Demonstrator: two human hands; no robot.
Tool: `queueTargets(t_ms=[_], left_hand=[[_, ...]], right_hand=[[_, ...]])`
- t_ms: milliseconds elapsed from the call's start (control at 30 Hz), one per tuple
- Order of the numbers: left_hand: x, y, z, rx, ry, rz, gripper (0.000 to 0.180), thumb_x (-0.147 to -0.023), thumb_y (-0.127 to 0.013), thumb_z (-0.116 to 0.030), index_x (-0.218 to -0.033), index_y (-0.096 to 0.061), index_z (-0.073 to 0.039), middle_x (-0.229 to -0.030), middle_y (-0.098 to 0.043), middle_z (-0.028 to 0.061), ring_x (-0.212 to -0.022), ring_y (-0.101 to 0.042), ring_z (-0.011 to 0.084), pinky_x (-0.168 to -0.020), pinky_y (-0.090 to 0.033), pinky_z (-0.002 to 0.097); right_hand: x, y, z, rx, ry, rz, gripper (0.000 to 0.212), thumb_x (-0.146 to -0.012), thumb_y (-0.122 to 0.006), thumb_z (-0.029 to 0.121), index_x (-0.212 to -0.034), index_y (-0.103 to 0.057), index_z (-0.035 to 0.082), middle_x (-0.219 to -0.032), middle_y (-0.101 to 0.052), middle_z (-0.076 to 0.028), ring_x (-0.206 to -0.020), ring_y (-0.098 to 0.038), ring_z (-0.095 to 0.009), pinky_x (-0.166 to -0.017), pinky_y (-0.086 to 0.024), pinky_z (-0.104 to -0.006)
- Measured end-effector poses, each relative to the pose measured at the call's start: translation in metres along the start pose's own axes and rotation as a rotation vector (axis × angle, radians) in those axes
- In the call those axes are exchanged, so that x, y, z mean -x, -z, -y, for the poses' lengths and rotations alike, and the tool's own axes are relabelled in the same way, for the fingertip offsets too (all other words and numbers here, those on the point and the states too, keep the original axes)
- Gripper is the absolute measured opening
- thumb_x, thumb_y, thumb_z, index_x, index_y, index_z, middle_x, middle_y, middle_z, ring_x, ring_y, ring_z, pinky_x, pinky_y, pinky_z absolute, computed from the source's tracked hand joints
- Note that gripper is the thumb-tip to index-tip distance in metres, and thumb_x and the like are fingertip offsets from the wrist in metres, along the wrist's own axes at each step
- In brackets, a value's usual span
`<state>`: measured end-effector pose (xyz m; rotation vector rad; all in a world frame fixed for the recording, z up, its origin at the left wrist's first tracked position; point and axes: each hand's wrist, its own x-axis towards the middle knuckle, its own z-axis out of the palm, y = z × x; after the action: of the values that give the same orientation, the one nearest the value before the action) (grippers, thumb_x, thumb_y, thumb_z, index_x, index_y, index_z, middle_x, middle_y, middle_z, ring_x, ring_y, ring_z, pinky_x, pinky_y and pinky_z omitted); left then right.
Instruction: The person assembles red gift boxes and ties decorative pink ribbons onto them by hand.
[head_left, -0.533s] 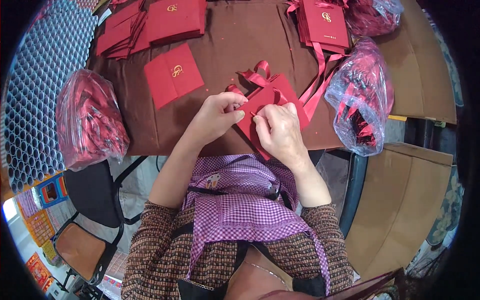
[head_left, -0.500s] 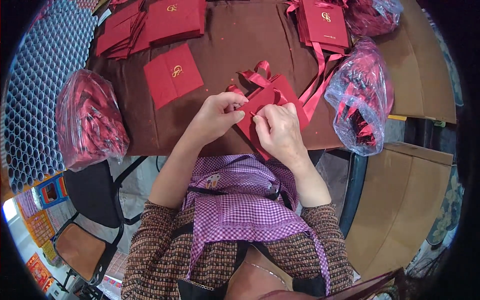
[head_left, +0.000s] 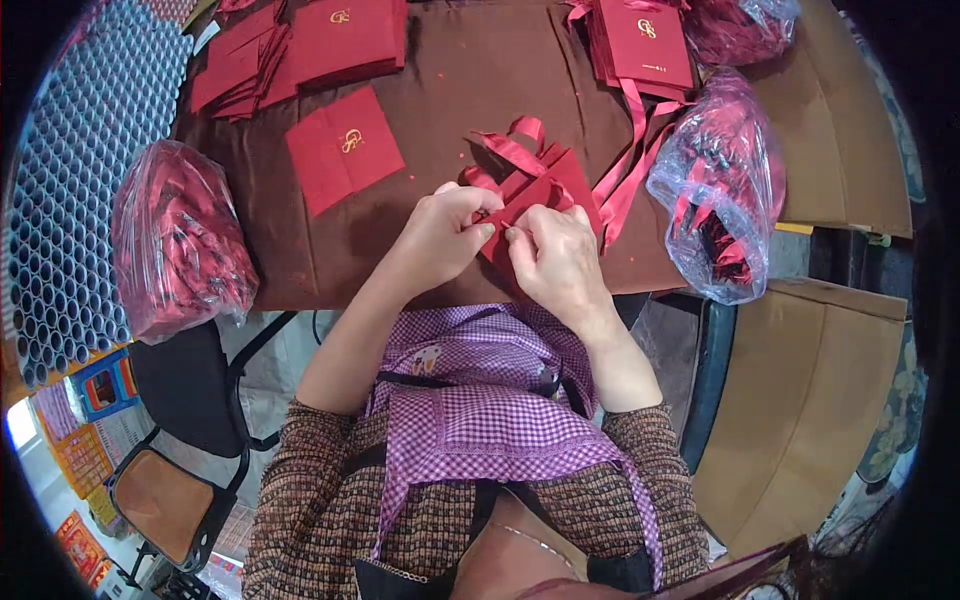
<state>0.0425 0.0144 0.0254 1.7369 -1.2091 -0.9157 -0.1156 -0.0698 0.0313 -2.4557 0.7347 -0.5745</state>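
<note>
In the head view, we see a flat, deep-red paper gift bag (head_left: pixel 528 194) slanting near the front edge of the brown-covered table (head_left: pixel 450 115), partly hidden by our hands, with glossy satin ribbon (head_left: pixel 512 152) looping at its far side. Our left hand (head_left: pixel 443 238) angles inward, its grip clamped on the bag's edge. Our right hand (head_left: pixel 560 255), fingers curled, is clamped on it too, thumb tips just apart.

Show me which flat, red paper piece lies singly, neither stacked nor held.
The squarish, gold-printed red paper piece on brown cloth beyond the left hand. Red paper stacks lie farther back; another red piece is held.
</note>
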Motion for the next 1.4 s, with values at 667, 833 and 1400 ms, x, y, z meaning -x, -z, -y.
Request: queueTargets(t_ms=[667,833,1400], left_hand=[[0.008,-0.025,0.006,-0.047,-0.276,-0.21,0.022,-0.074,-0.062,0.0,-0.097,-0.063,0.001,-0.087,-0.063,0.0175,-0.083,-0.057,0.037,-0.075,-0.047,0.0439],[0.013,-0.027,0.007,-0.054,-0.266,-0.203,0.025,-0.074,-0.063,0.0,-0.1,-0.061,0.001,-0.086,-0.062,0.017,-0.08,-0.057,0.0375,-0.074,-0.047,0.0445],[0.01,-0.014,0.002,-0.143,-0.244,-0.119,0.031,-0.077,-0.065,0.003,-0.108,-0.064,-0.002,-0.076,-0.056,0.0099,-0.064,-0.054,0.0193,-0.061,-0.046,0.031]], right_hand=[[0.011,-0.02,-0.003,-0.403,-0.449,-0.082,0.011,-0.082,-0.064,0.007,-0.077,-0.06,-0.002,-0.06,-0.056,-0.007,-0.059,-0.051,-0.009,-0.055,-0.044,-0.0276],[0.018,-0.026,0.004,-0.514,-0.475,-0.148,0.008,-0.081,-0.063,0.004,-0.077,-0.059,-0.002,-0.062,-0.057,-0.008,-0.058,-0.054,-0.014,-0.055,-0.044,-0.0299],[0.018,0.015,0.002,-0.056,-0.027,-0.013,0.029,-0.078,-0.072,0.012,-0.104,-0.062,0.003,-0.089,-0.066,-0.011,-0.079,-0.063,-0.027,-0.069,-0.044,-0.0374]])
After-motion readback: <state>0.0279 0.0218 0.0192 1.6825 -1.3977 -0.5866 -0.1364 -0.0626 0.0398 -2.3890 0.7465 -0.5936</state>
